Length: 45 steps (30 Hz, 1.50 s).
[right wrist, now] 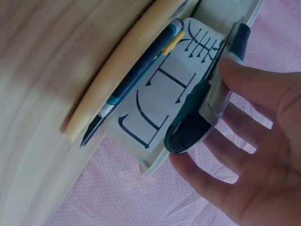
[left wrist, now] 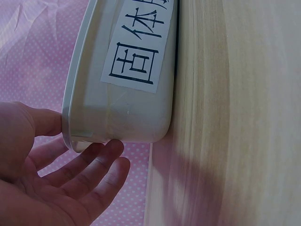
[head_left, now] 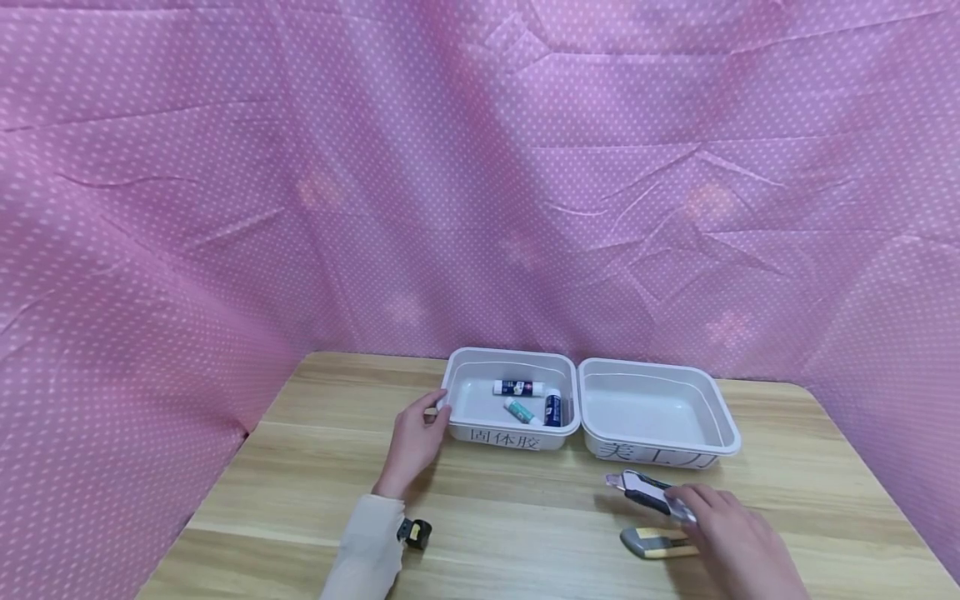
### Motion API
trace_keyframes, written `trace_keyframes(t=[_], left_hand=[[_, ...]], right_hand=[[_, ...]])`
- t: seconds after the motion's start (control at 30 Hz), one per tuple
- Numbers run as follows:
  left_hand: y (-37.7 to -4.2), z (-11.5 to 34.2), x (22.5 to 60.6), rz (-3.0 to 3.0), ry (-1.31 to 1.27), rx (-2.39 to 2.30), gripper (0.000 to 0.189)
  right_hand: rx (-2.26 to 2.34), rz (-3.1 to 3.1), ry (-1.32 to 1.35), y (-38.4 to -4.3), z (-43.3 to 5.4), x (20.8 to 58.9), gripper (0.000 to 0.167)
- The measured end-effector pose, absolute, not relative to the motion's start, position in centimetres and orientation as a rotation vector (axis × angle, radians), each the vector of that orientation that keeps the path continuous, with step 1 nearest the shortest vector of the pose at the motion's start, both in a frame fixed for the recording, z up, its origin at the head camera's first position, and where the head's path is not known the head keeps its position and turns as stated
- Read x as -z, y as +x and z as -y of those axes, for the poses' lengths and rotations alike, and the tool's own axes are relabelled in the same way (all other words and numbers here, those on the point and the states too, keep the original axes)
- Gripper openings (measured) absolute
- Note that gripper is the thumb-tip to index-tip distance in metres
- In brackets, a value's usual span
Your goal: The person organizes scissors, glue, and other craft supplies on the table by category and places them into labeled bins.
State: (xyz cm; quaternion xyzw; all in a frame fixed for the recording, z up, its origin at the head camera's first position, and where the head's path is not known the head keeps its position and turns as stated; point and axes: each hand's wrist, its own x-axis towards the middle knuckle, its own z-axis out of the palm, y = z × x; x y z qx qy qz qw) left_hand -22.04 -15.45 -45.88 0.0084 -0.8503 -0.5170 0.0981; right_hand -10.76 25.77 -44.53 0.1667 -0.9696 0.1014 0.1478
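My right hand point(head_left: 738, 533) grips a white-and-black utility knife point(head_left: 647, 490) just above the table, in front of the right white bin point(head_left: 731, 433). In the right wrist view, my thumb and fingertips hold the knife point(right wrist: 209, 106) by its sides. Below it, a yellow-and-grey utility knife point(head_left: 647, 543) lies on the wood, partly covered by that hand. My left hand point(head_left: 412, 437) holds the left corner of the left white bin point(head_left: 495, 354), thumb at the rim and fingers against the end wall. Inside that bin lie two navy glue sticks point(head_left: 517, 388) point(head_left: 552, 409) and a teal glue stick point(head_left: 521, 411).
Both bins stand side by side near the table's back edge, with printed labels point(head_left: 504, 439) point(head_left: 652, 454) on their fronts. A pink dotted curtain point(head_left: 480, 183) hangs behind and around the wooden table point(head_left: 525, 517). A dark strap device point(head_left: 415, 533) sits at my left wrist.
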Motion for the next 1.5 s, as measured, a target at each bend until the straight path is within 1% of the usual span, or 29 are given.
trace_keyframes(t=[0.37, 0.53, 0.73, 0.93, 1.13, 1.5], left_hand=[[-22.1, 15.4, 46.0, 2.519, 0.022, 1.517, 0.041], [-22.1, 15.3, 46.0, 2.518, 0.018, 1.515, 0.041], [-22.1, 15.2, 46.0, 2.515, 0.017, 1.521, 0.041], [-22.0, 15.2, 46.0, 2.515, 0.017, 1.517, 0.040], [-22.0, 15.4, 46.1, 2.517, 0.016, 1.515, 0.041], [-22.1, 15.6, 46.0, 2.514, 0.011, 1.539, 0.041]], right_hand=[[-0.259, 2.614, 0.558, -11.0, -25.8, 43.6, 0.051], [-0.225, 2.559, 0.609, -11.3, -25.7, 42.9, 0.048], [-0.175, 2.546, 0.601, -11.7, -25.5, 41.9, 0.048], [-0.161, 2.516, 0.623, -12.4, -25.5, 40.9, 0.044], [-0.225, 2.464, 0.660, -13.4, -25.7, 40.0, 0.048], [-0.270, 2.458, 0.677, -16.2, -25.4, 40.3, 0.047]])
